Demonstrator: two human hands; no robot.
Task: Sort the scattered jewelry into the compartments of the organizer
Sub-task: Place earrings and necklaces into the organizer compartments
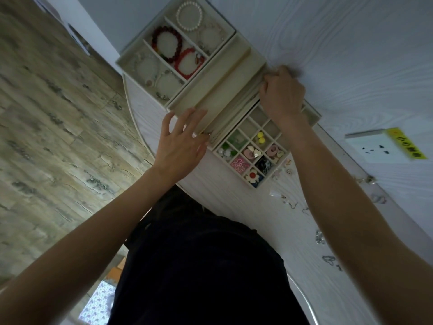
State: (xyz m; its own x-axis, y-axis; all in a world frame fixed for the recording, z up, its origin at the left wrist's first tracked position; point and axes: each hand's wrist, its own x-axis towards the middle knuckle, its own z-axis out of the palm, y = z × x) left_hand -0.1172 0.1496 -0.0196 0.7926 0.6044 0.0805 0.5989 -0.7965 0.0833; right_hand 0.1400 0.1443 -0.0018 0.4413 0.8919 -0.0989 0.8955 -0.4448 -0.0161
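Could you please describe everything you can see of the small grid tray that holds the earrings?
The grid tray is a beige, fabric-lined box split into small square cells. It lies flat on the white table, beside the long-slot tray. Near cells hold a red-centred flower, pink pieces, yellow beads and green beads; several far cells look empty. The right hand and forearm cross above its far end, hiding part.

Matt beige velvety organizer on a pale wood-grain table (glossy pearl bracelet inside).

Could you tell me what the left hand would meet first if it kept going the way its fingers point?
Probably the long tray: the left hand already has its fingertips at that tray's near edge. Beyond it lies the bracelet tray, though depth is unclear.
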